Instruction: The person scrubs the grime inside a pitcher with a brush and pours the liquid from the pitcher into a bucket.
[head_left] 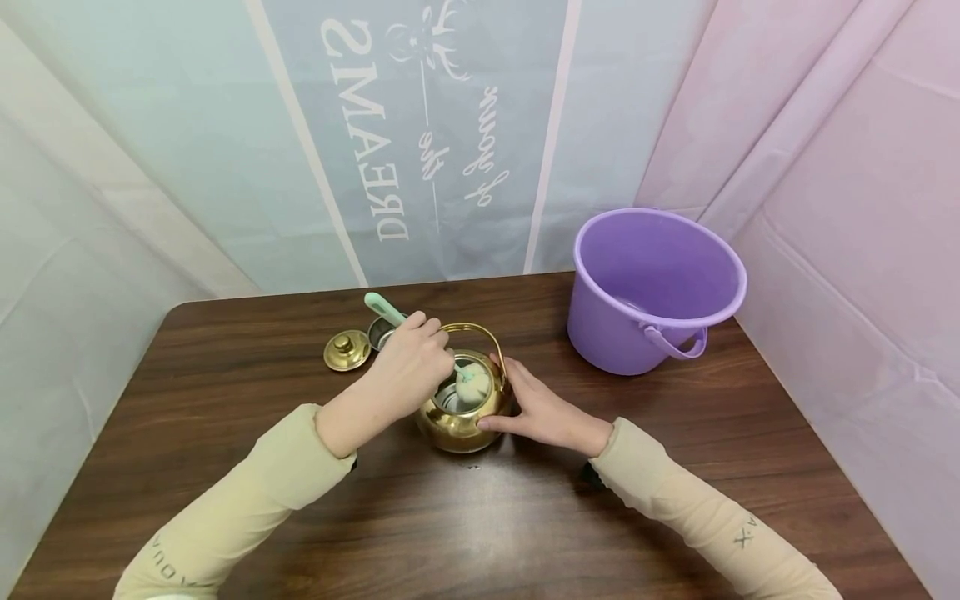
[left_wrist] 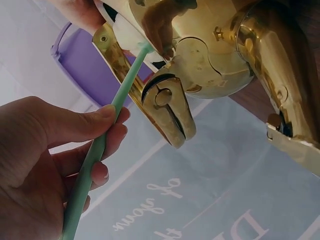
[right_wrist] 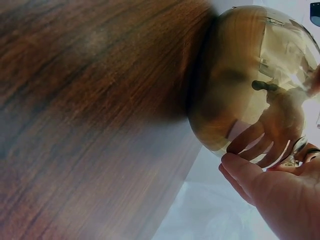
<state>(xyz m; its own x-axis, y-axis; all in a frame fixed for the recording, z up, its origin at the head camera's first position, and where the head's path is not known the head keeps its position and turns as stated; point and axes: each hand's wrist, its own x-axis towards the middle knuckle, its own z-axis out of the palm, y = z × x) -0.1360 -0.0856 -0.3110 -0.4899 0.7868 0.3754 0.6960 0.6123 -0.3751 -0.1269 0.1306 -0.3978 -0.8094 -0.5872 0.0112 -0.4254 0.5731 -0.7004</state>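
A brass-coloured teapot (head_left: 450, 433) with a raised loop handle (head_left: 483, 330) stands on the table, its lid off. My left hand (head_left: 412, 362) grips the light green handle (left_wrist: 127, 82) of a cleaning brush between thumb and fingers. The brush's pale, fluffy head (head_left: 474, 387) is down in the pot's round opening. With thumb and fingers spread, my right hand (head_left: 543, 410) holds the pot's right side. In the right wrist view its fingertips (right_wrist: 240, 167) touch the shiny wall. The spout (left_wrist: 272, 65) shows in the left wrist view.
The knobbed brass lid (head_left: 347, 351) lies on the wooden table (head_left: 300, 550) left of the pot. Beside it is a small metal cup (head_left: 377, 333), partly behind the left hand. A purple bucket (head_left: 618, 325) stands at the back right. Printed cloth (head_left: 465, 242) hangs behind the table.
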